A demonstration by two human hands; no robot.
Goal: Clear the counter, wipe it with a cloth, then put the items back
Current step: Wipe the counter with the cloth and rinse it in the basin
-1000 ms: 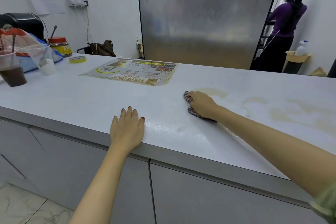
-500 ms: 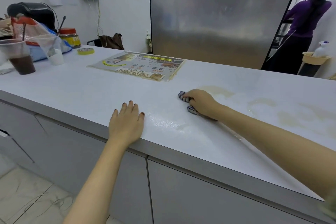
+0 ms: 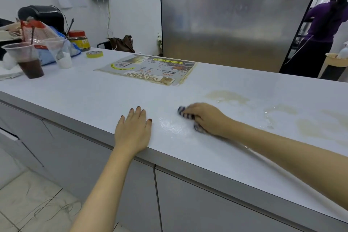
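Note:
The white counter (image 3: 98, 98) runs across the view, with brownish stains (image 3: 227, 97) and a wet sheen right of centre. My right hand (image 3: 207, 118) presses a striped cloth (image 3: 185, 114) flat on the counter, just left of the stains. My left hand (image 3: 134, 130) lies flat, fingers apart, on the counter's front edge, a little to the left of the cloth. A laminated menu sheet (image 3: 148, 69) lies further back, past both hands.
At the far left stand a cup of dark drink (image 3: 28, 60), a clear cup (image 3: 60, 52), a red-lidded jar (image 3: 78, 40), plastic bags and a tape roll (image 3: 94, 54). A steel panel (image 3: 235, 15) rises behind. A person in purple (image 3: 320, 34) stands back right.
My right hand has slid the cloth nearer to me and toward my left hand. The left hand stays flat on the edge. The camera has swung slightly left.

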